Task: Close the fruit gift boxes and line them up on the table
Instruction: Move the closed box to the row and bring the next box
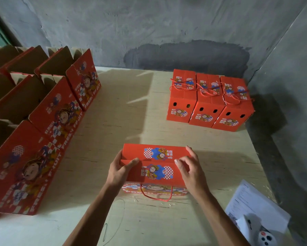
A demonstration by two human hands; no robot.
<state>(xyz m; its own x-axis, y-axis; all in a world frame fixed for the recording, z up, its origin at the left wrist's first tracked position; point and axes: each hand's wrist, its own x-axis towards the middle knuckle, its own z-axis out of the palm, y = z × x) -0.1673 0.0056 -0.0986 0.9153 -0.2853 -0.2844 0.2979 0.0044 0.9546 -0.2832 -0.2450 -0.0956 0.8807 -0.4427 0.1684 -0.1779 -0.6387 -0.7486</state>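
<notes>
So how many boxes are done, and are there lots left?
Three closed boxes stand in a row at the far right of the table. A fourth box is being closed now: the left hand and right hand press its top flaps together. At least three open boxes on the left wait with flaps up.

Two bare forearms with no sleeves, watch or rings; left hand (120, 170) and right hand (189, 168) have short, unpainted nails.

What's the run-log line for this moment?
step: closing box | left hand: grips left end | right hand: presses top flap | closed row: three | open boxes: left
</notes>
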